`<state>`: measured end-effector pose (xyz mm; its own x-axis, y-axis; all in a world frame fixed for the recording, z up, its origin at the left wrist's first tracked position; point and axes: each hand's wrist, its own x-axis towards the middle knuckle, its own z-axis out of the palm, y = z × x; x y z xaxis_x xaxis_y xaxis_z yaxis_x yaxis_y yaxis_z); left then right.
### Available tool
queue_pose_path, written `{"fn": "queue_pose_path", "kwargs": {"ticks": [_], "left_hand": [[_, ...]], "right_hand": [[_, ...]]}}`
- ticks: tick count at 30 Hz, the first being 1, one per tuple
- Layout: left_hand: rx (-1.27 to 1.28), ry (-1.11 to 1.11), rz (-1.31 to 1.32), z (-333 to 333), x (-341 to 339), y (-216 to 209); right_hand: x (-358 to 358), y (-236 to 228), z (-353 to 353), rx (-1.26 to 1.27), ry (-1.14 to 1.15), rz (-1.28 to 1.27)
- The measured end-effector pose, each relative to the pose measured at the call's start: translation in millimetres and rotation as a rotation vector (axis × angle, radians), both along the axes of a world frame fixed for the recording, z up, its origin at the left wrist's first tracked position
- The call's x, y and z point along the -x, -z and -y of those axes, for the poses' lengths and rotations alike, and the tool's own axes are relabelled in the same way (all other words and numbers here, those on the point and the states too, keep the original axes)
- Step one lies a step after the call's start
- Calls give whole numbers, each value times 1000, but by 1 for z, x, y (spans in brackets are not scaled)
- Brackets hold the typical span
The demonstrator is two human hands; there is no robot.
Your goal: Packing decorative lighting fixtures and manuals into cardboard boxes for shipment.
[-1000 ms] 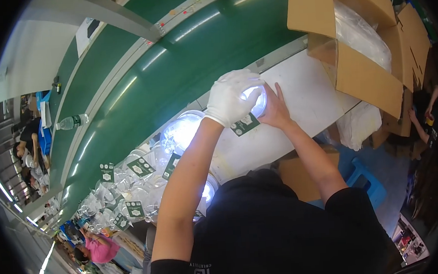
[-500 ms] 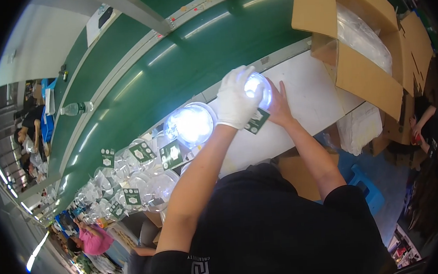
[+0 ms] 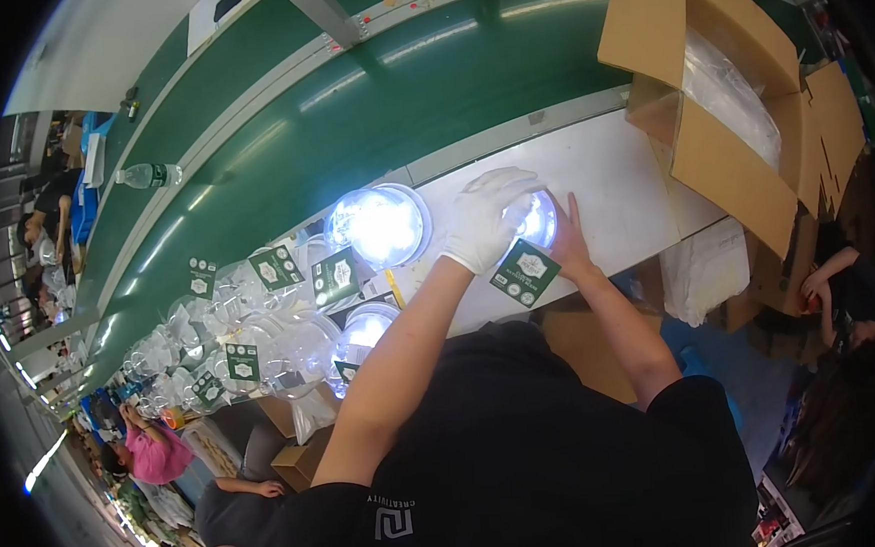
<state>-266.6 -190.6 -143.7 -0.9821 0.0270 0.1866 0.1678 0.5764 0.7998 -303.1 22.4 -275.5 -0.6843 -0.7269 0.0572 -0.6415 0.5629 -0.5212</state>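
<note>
Between my two hands is a lit, clear round lamp (image 3: 538,224) giving bluish-white light, with a dark green card tag (image 3: 524,274) hanging on its near side. My left hand (image 3: 484,218), in a white glove, wraps round its left and top. The bare right hand (image 3: 573,243) closes on its right side, fingers partly hidden behind it. To the left, a second lit lamp (image 3: 379,227) stands on the white worktop (image 3: 602,178). Partly covered by my left forearm, a third lamp (image 3: 364,330) glows lower down.
Many unlit clear lamps (image 3: 287,358) with green tags crowd the worktop's left end. A green conveyor belt (image 3: 427,104) runs beyond it, with a plastic bottle (image 3: 149,176) at far left. An open carton (image 3: 721,156) holding clear plastic stands right. Other people sit or stand around.
The held lamp has been lowered slightly toward me, and its tag now hangs flat and fully visible. My view has shifted, showing more of the lit lamp beside my left forearm.
</note>
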Motion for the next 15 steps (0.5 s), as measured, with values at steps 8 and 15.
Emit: {"fn": "queue_pose_path", "kwargs": {"ticks": [8,15], "left_hand": [[-520,-618,393,11,-62,128],[593,-262,552,-10,-89,21]], "right_hand": [[-5,5,10,-43,-43,-30],[-8,20,-3,-133,-84,-76]]}}
